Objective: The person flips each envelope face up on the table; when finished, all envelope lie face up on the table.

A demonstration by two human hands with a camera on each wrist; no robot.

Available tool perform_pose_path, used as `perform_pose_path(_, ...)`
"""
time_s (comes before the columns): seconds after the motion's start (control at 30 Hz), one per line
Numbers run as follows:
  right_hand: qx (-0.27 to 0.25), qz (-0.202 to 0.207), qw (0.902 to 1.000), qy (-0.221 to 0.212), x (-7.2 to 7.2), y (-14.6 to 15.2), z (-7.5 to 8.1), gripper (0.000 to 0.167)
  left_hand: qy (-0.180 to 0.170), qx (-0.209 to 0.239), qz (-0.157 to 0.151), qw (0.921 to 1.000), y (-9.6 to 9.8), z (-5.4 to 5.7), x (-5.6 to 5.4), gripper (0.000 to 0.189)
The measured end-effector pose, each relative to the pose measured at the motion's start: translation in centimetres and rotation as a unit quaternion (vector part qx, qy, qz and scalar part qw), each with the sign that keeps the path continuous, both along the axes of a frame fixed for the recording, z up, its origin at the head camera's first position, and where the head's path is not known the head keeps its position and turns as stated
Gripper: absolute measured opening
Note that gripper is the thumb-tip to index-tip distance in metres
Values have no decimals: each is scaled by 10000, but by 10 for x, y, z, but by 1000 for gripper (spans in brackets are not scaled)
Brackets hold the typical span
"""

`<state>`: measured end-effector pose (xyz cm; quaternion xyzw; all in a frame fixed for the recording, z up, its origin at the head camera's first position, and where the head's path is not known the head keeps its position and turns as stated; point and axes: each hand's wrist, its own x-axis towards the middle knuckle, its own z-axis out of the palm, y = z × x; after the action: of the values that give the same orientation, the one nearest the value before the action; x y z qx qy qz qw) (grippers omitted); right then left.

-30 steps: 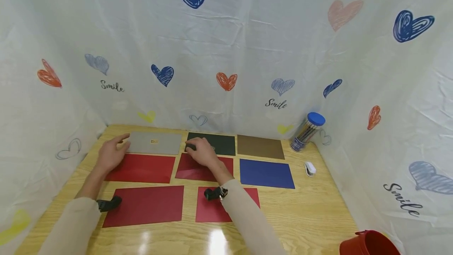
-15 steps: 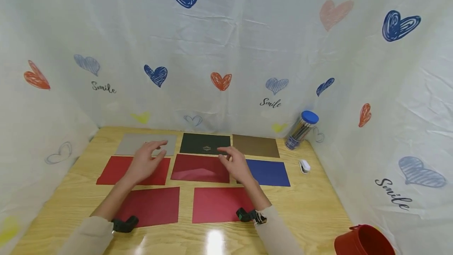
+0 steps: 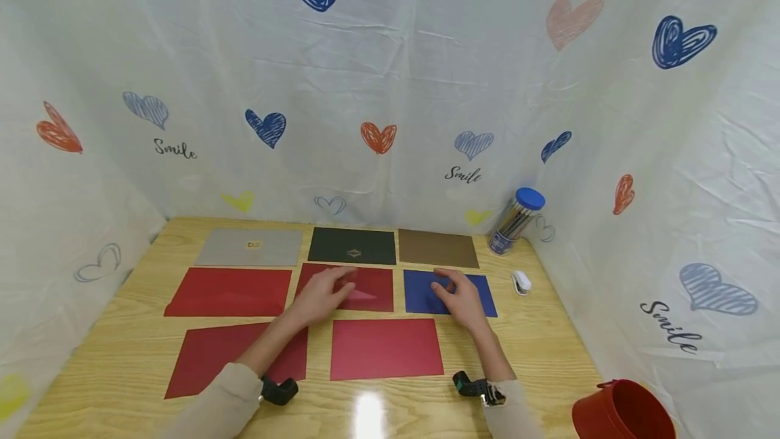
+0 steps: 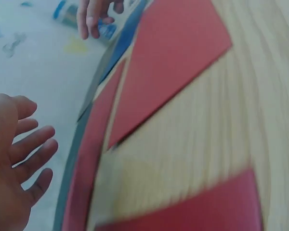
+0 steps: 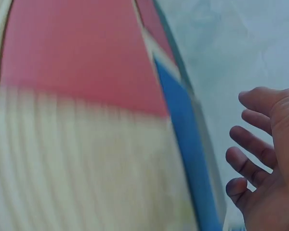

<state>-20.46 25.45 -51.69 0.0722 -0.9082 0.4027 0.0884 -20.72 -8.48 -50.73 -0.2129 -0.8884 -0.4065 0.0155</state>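
Flat rectangular cards, like envelopes, lie in rows on a wooden table. My left hand (image 3: 323, 295) hovers over the left part of the middle dark red card (image 3: 380, 283), holding nothing. Over the blue card (image 3: 417, 293) my right hand (image 3: 462, 298) is held with loosely bent fingers, also holding nothing. Fingers are spread apart in both wrist views. Behind them lie a grey card (image 3: 225, 249) with a small gold mark, a dark green card (image 3: 332, 242) with an emblem, and a brown card (image 3: 435, 248). A bright red card (image 3: 228, 292) is at the left.
Nearer me lie a dark red card (image 3: 201, 358), partly under my left forearm, and a pinkish-red card (image 3: 384, 351). A blue-lidded jar of pencils (image 3: 516, 222) and a small white stapler (image 3: 521, 283) stand at right. A red bucket (image 3: 600, 412) is front right. White curtains surround the table.
Both hands have moved to the right: the left from beside the grey card to the middle dark red card, the right from the dark green card to the blue one. The cards stay put.
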Motion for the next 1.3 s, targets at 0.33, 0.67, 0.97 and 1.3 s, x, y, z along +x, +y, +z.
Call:
perform_pose_path(0.33,724,-1431,9860,-461,10,82,-12,39,-37,-715,-515,9961,64,-12,-9,42)
perform_pose_path(0.67,683,-1441,9836,-848,17,97,-10,41,73,-1225,-761,9895,102,-14,-5,46)
perform_pose_path(0.97,572,-1556,9824,-865,21,96,-9,41,-389,-616,-803,9941,113,-15,-4,50)
perform_pose_path(1.3,-43,-1731,9830,-611,17,95,-8,30,-836,789,-882,9895,105,-18,-8,43)
